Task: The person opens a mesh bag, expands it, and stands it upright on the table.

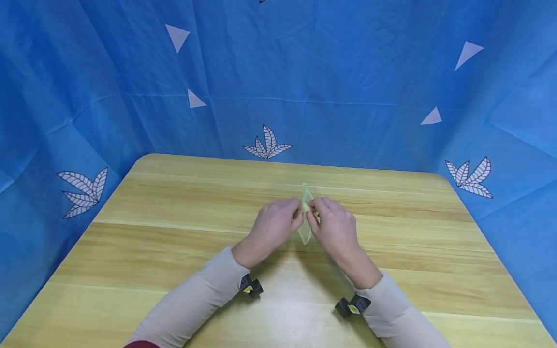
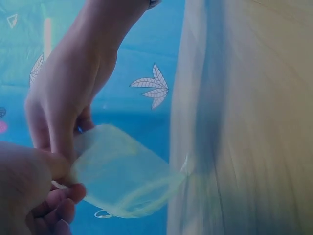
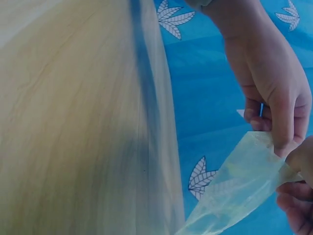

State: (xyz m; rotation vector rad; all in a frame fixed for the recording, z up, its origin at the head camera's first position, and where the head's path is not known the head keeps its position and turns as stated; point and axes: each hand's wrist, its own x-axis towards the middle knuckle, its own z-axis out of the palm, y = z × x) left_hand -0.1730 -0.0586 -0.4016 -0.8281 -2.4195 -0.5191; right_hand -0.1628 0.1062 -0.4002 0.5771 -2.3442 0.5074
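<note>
A sheer pale-green drawstring pouch (image 1: 305, 234) is held up over the middle of the wooden table, between both hands. My left hand (image 1: 275, 220) pinches one side of it between thumb and fingers. From the other side, my right hand (image 1: 337, 226) grips it close by, the fingertips of both hands nearly meeting. In the left wrist view the thin see-through pouch (image 2: 129, 169) spreads flat, with a small cord loop (image 2: 102, 214) at its edge. The right wrist view shows the fabric (image 3: 239, 181) hanging away from the pinching fingers, its lower end cut off by the frame.
The wooden table (image 1: 174, 251) extends around the hands on all sides. Behind it and along both sides hangs a blue curtain (image 1: 348, 72) with white leaf and triangle prints. A small black camera (image 1: 251, 286) is strapped to the left wrist, another camera (image 1: 352, 306) to the right.
</note>
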